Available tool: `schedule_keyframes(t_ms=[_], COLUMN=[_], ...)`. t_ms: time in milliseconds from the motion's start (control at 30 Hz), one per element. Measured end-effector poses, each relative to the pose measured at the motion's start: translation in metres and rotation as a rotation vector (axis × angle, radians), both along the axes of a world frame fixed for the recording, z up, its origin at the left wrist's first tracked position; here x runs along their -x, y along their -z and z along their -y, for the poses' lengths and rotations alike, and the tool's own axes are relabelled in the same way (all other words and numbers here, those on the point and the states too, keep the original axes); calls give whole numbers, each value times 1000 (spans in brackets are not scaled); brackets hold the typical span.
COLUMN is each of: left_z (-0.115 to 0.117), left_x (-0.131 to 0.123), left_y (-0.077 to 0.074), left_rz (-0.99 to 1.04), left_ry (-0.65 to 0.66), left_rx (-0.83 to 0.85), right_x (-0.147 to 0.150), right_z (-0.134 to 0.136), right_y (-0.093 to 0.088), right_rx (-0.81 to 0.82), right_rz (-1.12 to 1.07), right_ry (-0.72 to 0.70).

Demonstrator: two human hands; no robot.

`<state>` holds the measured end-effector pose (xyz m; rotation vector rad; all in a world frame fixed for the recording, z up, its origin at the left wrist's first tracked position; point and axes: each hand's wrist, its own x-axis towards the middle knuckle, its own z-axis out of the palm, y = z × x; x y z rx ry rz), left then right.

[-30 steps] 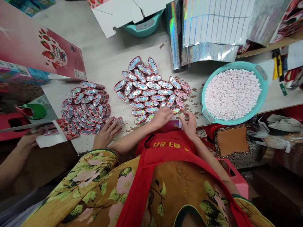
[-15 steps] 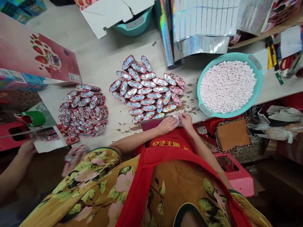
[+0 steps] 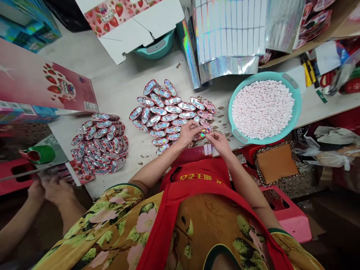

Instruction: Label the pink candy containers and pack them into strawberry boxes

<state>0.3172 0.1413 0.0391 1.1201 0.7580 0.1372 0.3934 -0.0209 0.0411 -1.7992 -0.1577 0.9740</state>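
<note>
Both hands work over the near edge of a cluster of small oval packs with silvery tops (image 3: 172,109). My left hand (image 3: 188,133) is closed in a pinch at the left end of a small shiny rainbow sticker (image 3: 203,133). At its other end, the thumb and forefinger of my right hand (image 3: 221,143) are pinched together. The sticker lies over or just above one of the front packs; I cannot tell whether it touches. Below the hands, at the table edge, is a purplish sheet (image 3: 189,155) with a pale label strip (image 3: 207,150).
A turquoise basin (image 3: 296,112) of small white pieces stands right. Holographic label sheets (image 3: 232,30) lie behind. Left are stacked packs (image 3: 98,144) and a pink strawberry box (image 3: 75,90). Another person's hands (image 3: 57,191) are at lower left. A pink stool (image 3: 292,221) stands lower right.
Both hands have moved from the label strip at the table edge up to the front packs, with the shiny sticker between them. The other person's hands have come together.
</note>
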Motion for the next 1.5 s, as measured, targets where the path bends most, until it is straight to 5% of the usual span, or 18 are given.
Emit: schedule_keyframes(t_ms=[133,367,500,800,1100,1333,1500], left_z=[-15,-56,-57,-44,-47,-61,-65], left_x=[-27,-103,-125,-126,-127,-139,-122], left_y=[12,24,29,38,37,46,35], left_rz=[-51,-234,-331,-355,-360,-369,-293], left_ry=[-33,123,204,227,177,230,215], left_rx=[-127,-855,-1019,-1155,-1098,-1022,-1104], right_x=[-19,-72,-82,-83,-78,-81,-30], right_z=[-21,-57,-71,-84,-80,-80,-37], right_y=[7,15,21,33,38,41,30], right_rx=[28,288,451,666,574,477,247], right_rz=[61,449,601,641,612,603,713], right_ry=[54,73,85,48,196,145,170])
